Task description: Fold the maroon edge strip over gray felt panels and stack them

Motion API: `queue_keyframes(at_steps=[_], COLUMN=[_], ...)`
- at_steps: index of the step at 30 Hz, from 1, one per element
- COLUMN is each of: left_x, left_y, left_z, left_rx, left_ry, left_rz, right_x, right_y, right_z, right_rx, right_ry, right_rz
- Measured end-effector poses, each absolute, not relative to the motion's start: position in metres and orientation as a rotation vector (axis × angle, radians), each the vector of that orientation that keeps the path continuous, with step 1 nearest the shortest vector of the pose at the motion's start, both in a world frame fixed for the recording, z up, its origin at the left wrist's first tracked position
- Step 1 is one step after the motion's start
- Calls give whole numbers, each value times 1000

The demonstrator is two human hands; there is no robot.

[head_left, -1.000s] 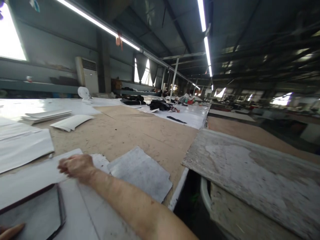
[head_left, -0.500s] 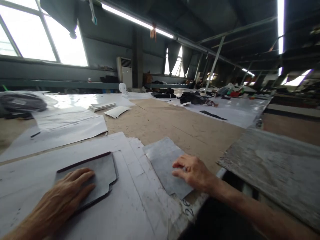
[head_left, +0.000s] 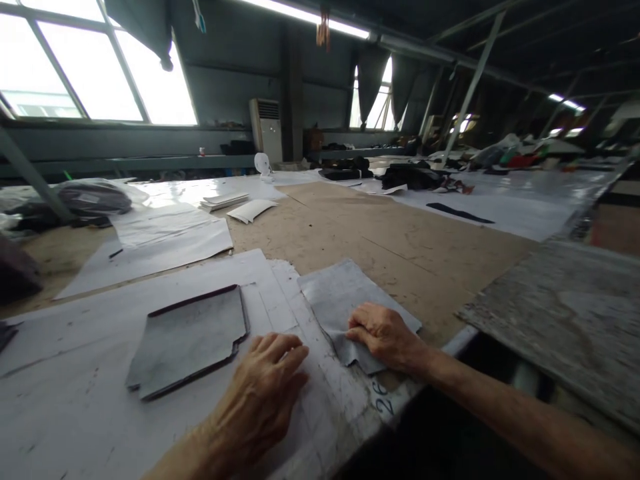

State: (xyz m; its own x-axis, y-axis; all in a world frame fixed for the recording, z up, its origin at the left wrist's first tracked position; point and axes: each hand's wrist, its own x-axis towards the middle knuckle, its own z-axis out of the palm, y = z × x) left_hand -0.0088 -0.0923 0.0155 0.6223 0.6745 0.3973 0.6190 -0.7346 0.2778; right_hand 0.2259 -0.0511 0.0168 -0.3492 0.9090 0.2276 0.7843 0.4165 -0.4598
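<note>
On the right, a grey fabric piece [head_left: 340,287] lies at the table's front edge, apparently in a stack. My right hand [head_left: 383,333] pinches its near part, and the cloth wrinkles and lifts slightly at the fingertips. To the left, a stack of grey cut pieces with dark edges [head_left: 195,337] rests on white paper [head_left: 60,400]; it is notched at its corners. Between the two, my left hand [head_left: 263,387] is over the paper, fingers loosely bent and thumb a little apart, with nothing visible in it.
Brown board [head_left: 350,227] covers the middle of the table. White card pieces [head_left: 253,210], a small white fan [head_left: 262,165] and dark fabric piles [head_left: 410,179] stand farther back. A worn grey board [head_left: 565,320] lies at the right, past a dark gap. A plastic-wrapped bundle [head_left: 93,198] is at far left.
My left hand has left the dark-edged stack and moved right. The fingers of my right hand have closed on the grey fabric, which now wrinkles. The view has turned slightly left.
</note>
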Motion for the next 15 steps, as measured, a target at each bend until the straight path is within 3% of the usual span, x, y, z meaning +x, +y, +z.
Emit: queue_keyframes(at_steps=[9,15], left_x=[22,33], left_y=[-79,-66], left_z=[9,11], left_rx=[2719,2645], left_ry=[942,1278], left_rz=[688,623], right_x=[228,230], right_y=[-45,-44], right_z=[15,21], right_rx=[-1406,-1430], right_ry=[-2159,-1999], right_rz=[530,765])
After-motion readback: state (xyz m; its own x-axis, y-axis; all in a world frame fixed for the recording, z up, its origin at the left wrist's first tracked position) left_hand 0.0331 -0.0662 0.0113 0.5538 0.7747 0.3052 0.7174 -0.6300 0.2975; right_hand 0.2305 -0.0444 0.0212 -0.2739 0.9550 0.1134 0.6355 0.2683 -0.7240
